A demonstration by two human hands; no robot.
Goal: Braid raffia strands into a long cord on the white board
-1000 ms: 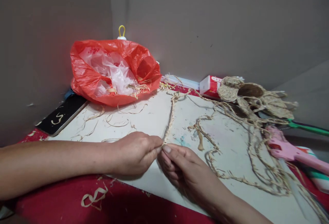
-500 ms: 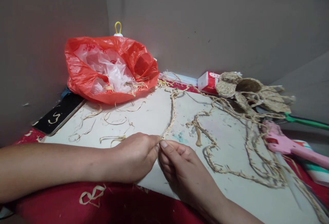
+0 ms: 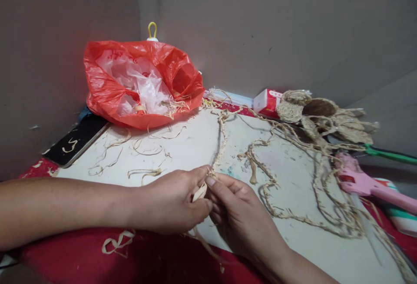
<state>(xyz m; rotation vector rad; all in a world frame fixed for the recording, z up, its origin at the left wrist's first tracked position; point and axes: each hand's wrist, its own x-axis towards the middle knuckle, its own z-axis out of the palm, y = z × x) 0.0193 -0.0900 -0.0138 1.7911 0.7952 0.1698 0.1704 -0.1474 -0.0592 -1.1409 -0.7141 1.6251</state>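
Note:
A pale twisted raffia cord point(image 3: 222, 140) runs from the back of the white board point(image 3: 189, 145) down to my fingers. My right hand point(image 3: 239, 206) pinches its near end between thumb and forefinger. My left hand point(image 3: 182, 199) touches it there, closed around a flat raffia strip point(image 3: 200, 193) that shows between thumb and forefinger. The loose tail of a strip hangs below, over the board's front edge. More finished cord point(image 3: 293, 216) winds across the right side of the board. Thin raffia scraps point(image 3: 146, 172) lie to the left.
A red plastic bag point(image 3: 107, 112) with raffia bits and clear plastic stands at the back left, beside a black phone point(image 3: 76, 140). On the right are a pink glue gun point(image 3: 358, 177), coiled woven pieces point(image 3: 289, 112), a tissue pack point(image 3: 267, 101) and a green-handled tool point(image 3: 391, 153).
My left thumb has moved lower, apart from the forefinger, and a flat raffia strip now shows between them. A strip's tail has appeared below my hands. The view has shifted slightly.

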